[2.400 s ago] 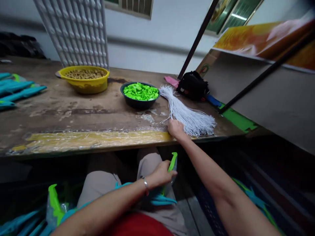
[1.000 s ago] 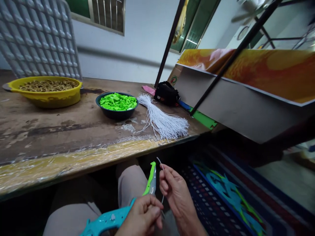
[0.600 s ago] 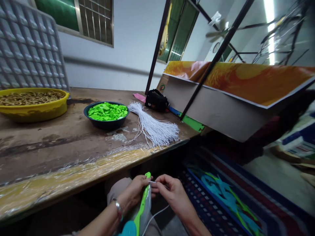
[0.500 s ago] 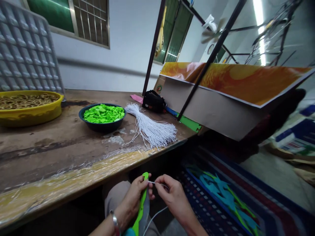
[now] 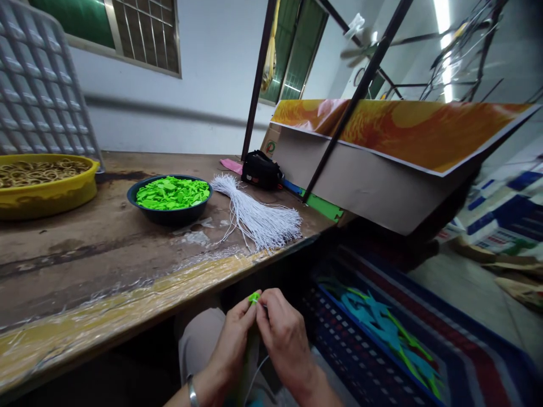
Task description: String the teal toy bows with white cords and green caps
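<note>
The left hand (image 5: 231,346) is gripping the green part (image 5: 254,297) at its tip; the right hand (image 5: 285,342) is pinching the cord (image 5: 257,370) there. On the bench (image 5: 106,243), the bowl (image 5: 172,217) is sitting between the basin (image 5: 46,199) and the cord bundle (image 5: 261,219).

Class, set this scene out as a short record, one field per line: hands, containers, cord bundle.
Left hand: holding green plastic tip
Right hand: at that tip, apparently pinching white cord
Dark bowl: bright green pieces, on table
Yellow basin: brownish rings, on table
White cord bundle: on table, beside dark bowl
Blue crate: turquoise and green parts
</note>
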### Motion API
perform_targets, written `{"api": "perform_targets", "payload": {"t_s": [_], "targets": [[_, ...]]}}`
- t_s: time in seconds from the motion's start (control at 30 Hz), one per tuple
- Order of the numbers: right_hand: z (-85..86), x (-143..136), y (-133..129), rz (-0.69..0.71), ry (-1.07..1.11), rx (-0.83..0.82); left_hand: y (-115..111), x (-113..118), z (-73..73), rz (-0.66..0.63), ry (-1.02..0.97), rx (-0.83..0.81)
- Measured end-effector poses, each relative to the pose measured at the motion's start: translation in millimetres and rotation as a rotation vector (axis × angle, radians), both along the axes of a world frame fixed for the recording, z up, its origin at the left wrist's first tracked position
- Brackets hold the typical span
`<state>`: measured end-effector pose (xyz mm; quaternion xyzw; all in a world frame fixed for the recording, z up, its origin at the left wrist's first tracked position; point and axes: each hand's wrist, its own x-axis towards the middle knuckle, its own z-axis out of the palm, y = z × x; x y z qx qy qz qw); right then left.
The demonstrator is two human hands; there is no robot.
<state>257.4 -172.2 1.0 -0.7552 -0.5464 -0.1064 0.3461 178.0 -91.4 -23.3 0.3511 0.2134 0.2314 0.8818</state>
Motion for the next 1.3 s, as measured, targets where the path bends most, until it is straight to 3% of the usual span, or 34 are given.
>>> {"api": "perform_targets", "payload": {"t_s": [0.2,0.6,0.87,1.03,1.17,1.3], "targets": [[0.6,0,-3,-0.030,-0.085,0.020,-5,2,0.9,0.026,0.046,0.078],[-4.3,-2,-9,-0.060,-0.182,0.052,-12,9,-15.7,0.041,0.022,0.041],[-4.9,3,-13,-0.089,-0.119,-0.070,-20,5,-1.3,-0.027,-0.032,-0.069],[-2.7,7,-20,-0.097,-0.066,-0.129,-17,14,-15.7,0.066,-0.004,-0.119],[-0.7,12,-17,-0.111,0.072,-0.231,-15,26,-28.2,0.075,0.085,-0.016],[-5.3,19,-17,-0.095,0.099,-0.312,-4,22,-25.0,0.167,0.256,0.220]]}}
